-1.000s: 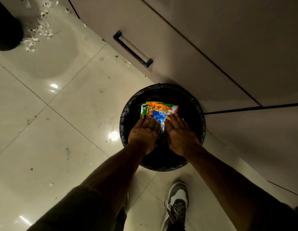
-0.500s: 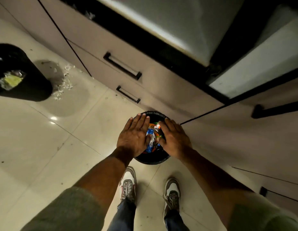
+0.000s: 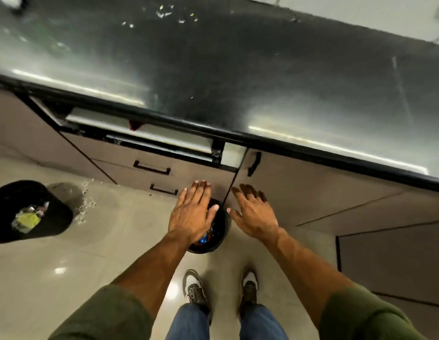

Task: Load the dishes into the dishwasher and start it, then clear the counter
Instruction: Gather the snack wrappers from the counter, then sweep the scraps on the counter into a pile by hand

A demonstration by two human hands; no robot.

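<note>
Counter ran dark across frame top, crumbs upper centre; both hands empty, fingers spread, left hand and right hand over small bin at centre, so clearing step looked underway, next likely reaching up for remaining scraps.

Black counter, taupe cabinets, two black bins, beige floor, olive sleeves, blue jeans.

Dim, motion-blurred picture; glare streaks the countertop, wide-angle distortion bends its edges.
</note>
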